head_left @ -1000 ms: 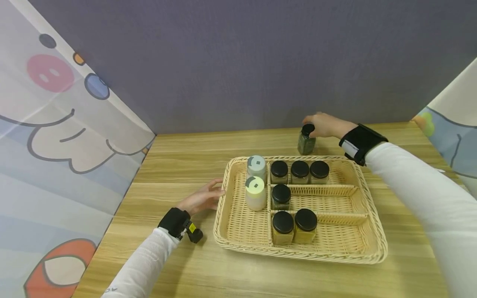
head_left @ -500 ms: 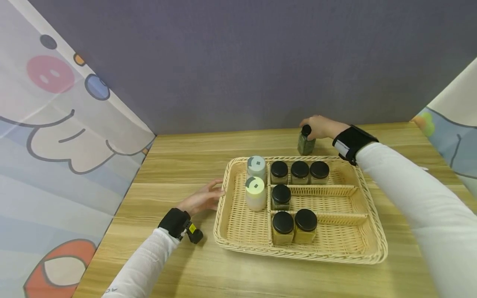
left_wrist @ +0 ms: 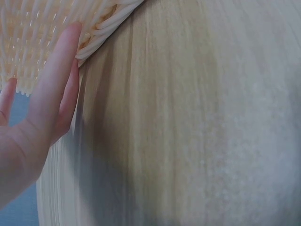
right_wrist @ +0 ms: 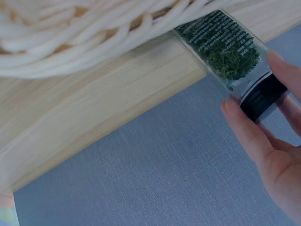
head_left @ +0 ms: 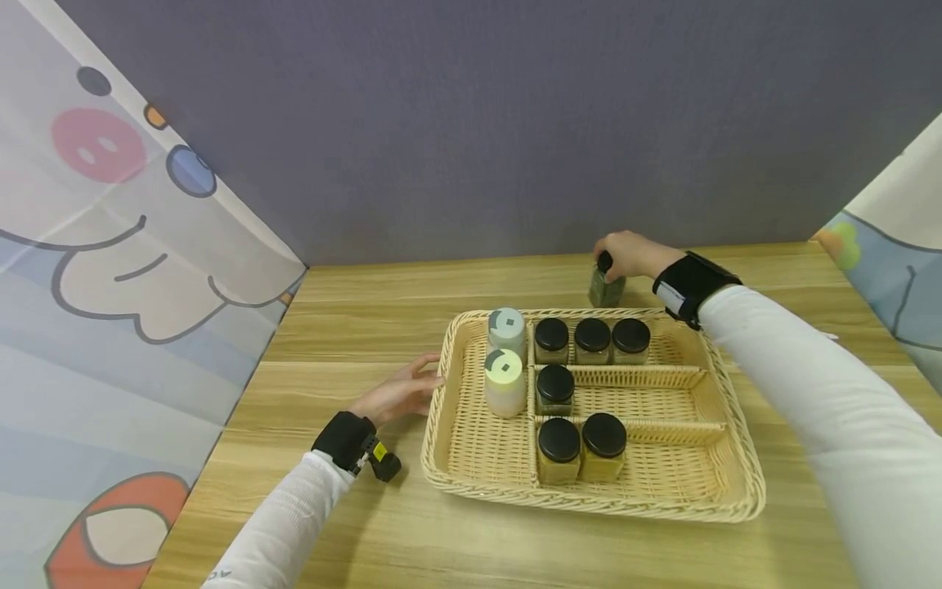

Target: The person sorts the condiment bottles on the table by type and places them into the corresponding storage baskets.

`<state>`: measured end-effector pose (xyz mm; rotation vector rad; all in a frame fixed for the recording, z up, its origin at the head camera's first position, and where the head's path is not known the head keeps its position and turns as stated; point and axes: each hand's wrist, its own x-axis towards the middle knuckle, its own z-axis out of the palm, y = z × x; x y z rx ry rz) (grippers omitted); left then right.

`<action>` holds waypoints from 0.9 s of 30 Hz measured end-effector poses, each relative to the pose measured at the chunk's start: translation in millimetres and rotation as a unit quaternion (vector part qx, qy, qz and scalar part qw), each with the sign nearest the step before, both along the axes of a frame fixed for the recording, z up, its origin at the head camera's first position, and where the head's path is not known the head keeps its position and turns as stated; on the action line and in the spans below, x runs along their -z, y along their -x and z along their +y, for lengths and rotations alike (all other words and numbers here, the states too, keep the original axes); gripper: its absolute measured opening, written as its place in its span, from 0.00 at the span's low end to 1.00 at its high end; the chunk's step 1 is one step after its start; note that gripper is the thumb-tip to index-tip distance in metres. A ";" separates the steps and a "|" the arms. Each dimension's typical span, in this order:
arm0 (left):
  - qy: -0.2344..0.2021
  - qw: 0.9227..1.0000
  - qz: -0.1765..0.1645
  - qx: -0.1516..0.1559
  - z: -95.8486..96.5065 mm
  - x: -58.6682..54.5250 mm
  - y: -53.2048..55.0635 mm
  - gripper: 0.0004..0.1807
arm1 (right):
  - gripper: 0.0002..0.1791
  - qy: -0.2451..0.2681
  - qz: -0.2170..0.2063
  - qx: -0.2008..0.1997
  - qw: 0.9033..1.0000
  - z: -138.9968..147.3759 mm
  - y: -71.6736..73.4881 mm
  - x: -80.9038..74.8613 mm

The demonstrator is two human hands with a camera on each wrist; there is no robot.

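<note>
My right hand (head_left: 631, 254) grips a glass jar of dried green herbs (right_wrist: 225, 49) by its black lid (right_wrist: 264, 96), thumb and fingers on opposite sides. The jar stands upright on the table just behind the wicker basket (head_left: 589, 511). My left hand (head_left: 401, 395) is at the basket's left side; in the left wrist view its nearly straight fingers (left_wrist: 56, 70) rest against the woven wall. Inside the basket, two pale-lidded shakers stand in the left compartment, the nearer one yellowish (head_left: 504, 388). Several black-lidded jars (head_left: 557, 450) fill part of the three right compartments.
A grey-blue panel (head_left: 471, 147) rises behind the wooden table (head_left: 353, 327). Printed curtains (head_left: 110, 294) hang at the left and right sides. The basket's back rim passes close in front of the herb jar.
My right hand has shifted slightly left and lower around the herb jar's lid, covering more of it. The jar hardly moves; my left hand and the basket stay put.
</note>
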<state>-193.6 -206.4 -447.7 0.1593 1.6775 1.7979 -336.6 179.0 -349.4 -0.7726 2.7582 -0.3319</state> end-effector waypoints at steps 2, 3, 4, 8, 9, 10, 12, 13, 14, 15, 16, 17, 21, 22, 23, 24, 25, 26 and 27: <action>0.000 1.000 0.002 0.000 -0.1 -0.4 0.0 0.27 | 0.19 -0.005 -0.002 0.001 1.000 0.7 0.2 0.0; 0.000 1.000 0.002 0.000 -0.1 -0.5 0.0 0.27 | 0.19 -0.007 -0.003 0.000 1.000 1.0 0.3 -0.1; 0.001 1.000 0.002 0.000 0.0 -0.7 0.1 0.27 | 0.19 -0.010 -0.004 0.001 1.000 1.3 0.2 -0.3; 0.005 1.000 0.001 -0.001 0.1 -0.9 0.6 0.27 | 0.20 -0.018 -0.016 0.008 1.000 1.5 -0.5 -1.3; 0.006 1.000 0.001 -0.001 0.1 -0.9 0.7 0.27 | 0.20 -0.018 -0.019 0.009 1.000 1.4 -0.7 -1.4; 0.006 1.000 0.000 -0.001 0.2 -0.9 0.8 0.26 | 0.20 -0.019 -0.020 0.010 1.000 1.3 -0.9 -1.5; 0.005 1.000 -0.001 0.001 0.3 -0.8 1.0 0.26 | 0.20 -0.021 -0.021 0.011 1.000 1.4 -1.2 -1.2; 0.006 1.000 -0.001 0.001 0.2 -0.9 1.0 0.26 | 0.20 -0.021 -0.020 0.011 1.000 1.3 -1.9 -1.3; 0.006 1.000 -0.001 0.001 0.1 -0.9 1.0 0.27 | 0.20 -0.021 -0.019 0.009 1.000 1.5 -2.4 -1.2; 0.007 1.000 -0.002 0.002 0.0 -0.9 0.9 0.27 | 0.20 -0.021 -0.018 0.009 1.000 1.8 -2.8 -0.8; 0.008 1.000 -0.002 0.001 -0.2 -1.0 0.8 0.27 | 0.20 -0.021 -0.018 0.006 1.000 1.9 -3.8 -1.3; 0.009 1.000 -0.003 0.001 -0.4 -1.1 0.8 0.27 | 0.19 -0.021 -0.017 0.005 1.000 2.1 -4.5 -1.5; 0.010 1.000 -0.003 0.002 -1.3 -0.8 1.1 0.27 | 0.19 -0.019 -0.015 0.000 1.000 3.0 -7.0 -5.5; 0.009 1.000 -0.003 0.002 -1.4 -0.7 1.3 0.27 | 0.19 -0.018 -0.013 -0.001 1.000 3.1 -7.5 -7.6; 0.009 1.000 -0.003 0.003 -1.6 -0.8 1.5 0.27 | 0.18 -0.018 -0.012 -0.001 1.000 3.1 -7.5 -9.6; 0.010 1.000 -0.003 0.002 -1.7 -0.9 1.7 0.27 | 0.18 -0.017 -0.010 -0.003 1.000 3.2 -7.6 -12.1; 0.011 1.000 -0.003 0.001 -1.8 -0.9 1.8 0.27 | 0.18 -0.017 -0.009 -0.003 1.000 3.2 -7.4 -15.0; 0.011 1.000 -0.003 0.000 -1.9 -1.1 2.0 0.27 | 0.18 -0.019 -0.008 -0.003 1.000 3.3 -6.8 -17.9; 0.012 1.000 -0.003 0.000 -1.9 -1.0 2.1 0.27 | 0.18 -0.020 -0.007 -0.005 1.000 3.6 -6.4 -20.8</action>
